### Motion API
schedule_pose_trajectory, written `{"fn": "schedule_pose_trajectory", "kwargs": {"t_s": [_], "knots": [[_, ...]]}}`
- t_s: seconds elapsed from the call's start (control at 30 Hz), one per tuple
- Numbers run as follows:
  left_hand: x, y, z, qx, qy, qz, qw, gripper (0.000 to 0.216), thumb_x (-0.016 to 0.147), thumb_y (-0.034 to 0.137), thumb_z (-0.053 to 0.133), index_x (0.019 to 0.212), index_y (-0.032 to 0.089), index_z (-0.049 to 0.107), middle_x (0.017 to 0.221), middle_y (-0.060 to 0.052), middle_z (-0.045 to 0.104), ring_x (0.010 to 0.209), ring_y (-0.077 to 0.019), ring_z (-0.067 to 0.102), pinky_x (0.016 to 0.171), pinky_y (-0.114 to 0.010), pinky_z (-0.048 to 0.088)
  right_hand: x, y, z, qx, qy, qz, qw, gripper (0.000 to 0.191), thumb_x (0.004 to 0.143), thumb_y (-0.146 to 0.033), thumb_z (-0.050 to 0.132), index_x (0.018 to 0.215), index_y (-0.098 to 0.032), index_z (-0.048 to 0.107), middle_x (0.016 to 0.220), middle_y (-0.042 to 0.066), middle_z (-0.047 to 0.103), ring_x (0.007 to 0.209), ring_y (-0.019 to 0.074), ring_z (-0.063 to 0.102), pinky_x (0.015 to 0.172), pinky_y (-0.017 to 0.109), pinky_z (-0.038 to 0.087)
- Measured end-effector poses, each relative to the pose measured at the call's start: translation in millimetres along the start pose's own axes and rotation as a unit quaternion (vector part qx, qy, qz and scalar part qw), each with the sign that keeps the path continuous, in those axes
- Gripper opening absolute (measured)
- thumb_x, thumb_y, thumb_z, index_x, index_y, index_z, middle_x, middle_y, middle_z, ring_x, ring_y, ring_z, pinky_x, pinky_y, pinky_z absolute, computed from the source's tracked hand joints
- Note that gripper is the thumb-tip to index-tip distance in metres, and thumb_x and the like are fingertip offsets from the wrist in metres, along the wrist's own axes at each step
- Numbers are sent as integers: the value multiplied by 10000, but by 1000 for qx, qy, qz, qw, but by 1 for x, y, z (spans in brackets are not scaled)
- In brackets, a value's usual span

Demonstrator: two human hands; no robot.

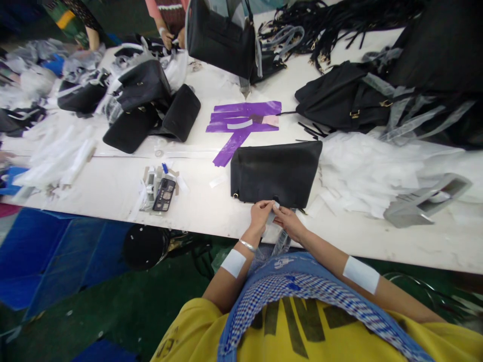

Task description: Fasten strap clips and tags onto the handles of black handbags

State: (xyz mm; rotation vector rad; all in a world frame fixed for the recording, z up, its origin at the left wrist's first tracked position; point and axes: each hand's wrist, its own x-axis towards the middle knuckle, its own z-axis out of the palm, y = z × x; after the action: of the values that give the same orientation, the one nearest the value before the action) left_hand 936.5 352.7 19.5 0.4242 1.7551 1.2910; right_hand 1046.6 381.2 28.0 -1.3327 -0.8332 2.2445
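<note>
A black handbag point(275, 171) lies on the white table point(199, 216) right in front of me, its near edge towards my body. At that edge my left hand point(261, 213) and my right hand point(289, 221) come together, fingers pinched. Between the fingertips shows a small whitish piece point(276, 204), too small to name. A dark tab on the bag's edge lies just beyond the fingers. A clear plastic strip point(282, 242) hangs below my right hand, over the table's edge. White patches are stuck on both forearms.
Purple tape strips point(232, 146) lie beyond the bag. A phone point(164, 194) rests left of it. White sheets point(362, 171) and a grey tape dispenser point(426, 203) sit at right. More black bags point(181, 113) stand around; a co-worker's hand point(166, 37) is at the far side.
</note>
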Motion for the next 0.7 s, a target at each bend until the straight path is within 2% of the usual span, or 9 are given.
{"fn": "schedule_pose_trajectory", "kwargs": {"t_s": [0.1, 0.2, 0.27, 0.33, 0.4, 0.47, 0.53, 0.63, 0.7], "knots": [[0, 4, -10, 39, -20, 13, 999, 312, 782, 422, 625, 831, 136, 739, 824, -85, 734, 794, -198, 655, 750, -293, 497, 2, 1, -1, -7, -7, 13, 1000, 355, 598, -444, 829, 770, -178, 669, 758, 25, 723, 709, 149, 663, 730, 266, 533], [-14, -4, -40, 146, -10, 49, 988, 383, 883, 461, 479, 936, 178, 731, 960, -85, 733, 923, -215, 657, 840, -316, 489, 6, 1, -2, -2, 6, 16, 1000, 313, 575, -377, 855, 708, -170, 661, 715, 27, 719, 675, 143, 664, 703, 254, 550], [-32, -17, -63, 196, -17, 36, 980, 403, 914, 448, 417, 965, 187, 719, 990, -84, 732, 954, -219, 661, 870, -333, 490, 9, 2, -3, 12, 14, 21, 1000, 277, 603, -353, 845, 690, -172, 656, 704, 26, 718, 657, 136, 666, 693, 244, 557], [-52, -32, -82, 212, -60, 6, 975, 369, 897, 432, 455, 964, 176, 712, 976, -88, 737, 935, -225, 675, 872, -349, 503, 12, 2, -2, 32, 24, 33, 999, 246, 624, -317, 839, 681, -176, 645, 696, 22, 718, 641, 129, 666, 686, 236, 565], [-69, -44, -93, 204, -104, -5, 974, 304, 825, 383, 578, 1001, 167, 700, 1013, -96, 733, 949, -231, 679, 894, -352, 506, 14, 2, -2, 47, 28, 45, 997, 227, 645, -285, 829, 676, -182, 629, 705, 19, 721, 642, 125, 670, 683, 228, 570], [-80, -51, -97, 175, -123, -8, 977, 347, 757, 326, 658, 1061, 161, 678, 1052, -103, 724, 971, -230, 676, 912, -346, 503, 15, 0, -2, 53, 27, 52, 997, 213, 671, -270, 811, 676, -188, 615, 731, 19, 728, 663, 125, 679, 688, 224, 573], [-85, -51, -95, 151, -111, -16, 982, 401, 743, 311, 673, 1108, 146, 655, 1007, -100, 728, 926, -219, 680, 877, -335, 513, 16, -4, -1, 60, 20, 64, 996, 199, 695, -256, 795, 680, -190, 608, 753, 21, 733, 690, 127, 688, 696, 224, 575], [-86, -43, -90, 163, -45, -21, 985, 508, 750, 329, 675, 1209, 128, 594, 864, -61, 710, 743, -180, 662, 747, -310, 523, 15, -11, 0, 67, 21, 90, 993, 172, 725, -215, 773, 692, -191, 605, 756, 17, 732, 698, 123, 691, 690, 217, 572], [-85, -38, -89, 186, -13, 0, 982, 523, 735, 339, 693, 1214, 153, 597, 868, -43, 689, 701, -161, 635, 725, -301, 509, 15, -16, 1, 60, 32, 100, 993, 144, 750, -194, 749, 709, -191, 611, 752, 16, 730, 680, 116, 686, 663, 203, 564]]}}
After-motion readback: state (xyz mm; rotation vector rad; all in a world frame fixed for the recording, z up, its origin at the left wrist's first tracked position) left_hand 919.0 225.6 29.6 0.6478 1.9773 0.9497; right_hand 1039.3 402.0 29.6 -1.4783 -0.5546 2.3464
